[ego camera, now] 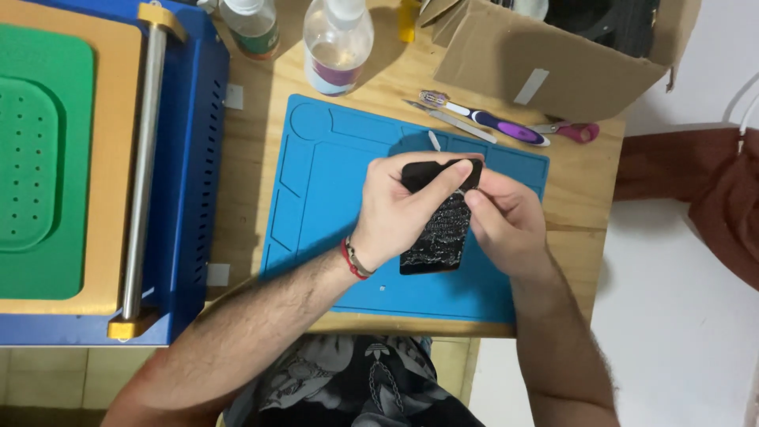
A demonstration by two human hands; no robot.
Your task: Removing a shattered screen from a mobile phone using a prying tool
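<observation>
A black phone with a badly cracked screen lies on a blue work mat in the head view. My left hand grips the phone's far end, fingers wrapped over the top edge. My right hand holds the phone's right side, its fingertips pinched at the upper right corner near my left fingers. A red and dark bracelet circles my left wrist.
A blue machine with a green pad and a metal roller bar stands at the left. Two clear bottles sit at the back. A purple-handled tool, metal tweezers, pink scissors and a cardboard box lie behind the mat.
</observation>
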